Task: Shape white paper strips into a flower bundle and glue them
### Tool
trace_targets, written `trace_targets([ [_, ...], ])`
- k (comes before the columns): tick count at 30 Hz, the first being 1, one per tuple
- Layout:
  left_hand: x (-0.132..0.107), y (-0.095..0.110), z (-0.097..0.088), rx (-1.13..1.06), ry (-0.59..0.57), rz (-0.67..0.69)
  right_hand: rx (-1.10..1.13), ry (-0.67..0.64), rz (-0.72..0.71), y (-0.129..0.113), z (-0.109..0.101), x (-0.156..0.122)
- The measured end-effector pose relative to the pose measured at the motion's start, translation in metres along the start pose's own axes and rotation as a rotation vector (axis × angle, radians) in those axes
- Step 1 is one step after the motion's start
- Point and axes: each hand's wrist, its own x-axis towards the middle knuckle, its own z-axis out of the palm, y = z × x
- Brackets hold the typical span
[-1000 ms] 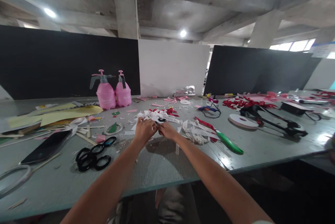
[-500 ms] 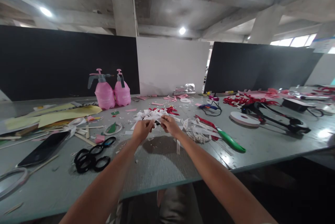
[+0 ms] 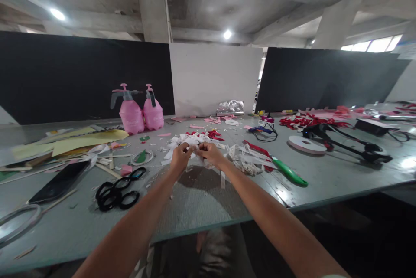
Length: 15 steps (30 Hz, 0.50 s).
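Note:
At the middle of the table, my left hand (image 3: 181, 157) and my right hand (image 3: 210, 155) are close together with fingertips pinched. Between and just behind the fingers lies a loose bunch of white ribbon strips (image 3: 175, 140); both hands seem to grip a strip of this white ribbon, though the fingers hide most of it. Red ribbon bits (image 3: 213, 134) lie right behind the bunch. Off to the right of my right hand is a tangle of white ribbon (image 3: 242, 160), beside a green-handled tool (image 3: 290, 173).
Black-handled scissors (image 3: 113, 193) and a phone (image 3: 60, 180) lie at left, near yellow paper (image 3: 87, 141). Two pink spray bottles (image 3: 131, 116) stand behind. A blue glue gun (image 3: 261, 129), a ribbon roll (image 3: 307, 145) and a black strapped device (image 3: 344, 143) are at right.
My hands have drawn closer together, and the strip stretched between them before is now mostly hidden by the fingers. The view has shifted slightly.

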Motion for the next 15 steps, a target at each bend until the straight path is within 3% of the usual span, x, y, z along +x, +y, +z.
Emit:
trace_targets([
  [9, 0.0028, -0.0005, 0.0030, -0.362, 0.070, -0.119, -0.066, 0.018, 0.021, -0.0050, 0.0007, 0.0006],
  [15, 0.0006, 0.0039, 0.0047, -0.351, -0.040, -0.136, -0.006, -0.021, 0.042, -0.0046, 0.0031, -0.0022],
])
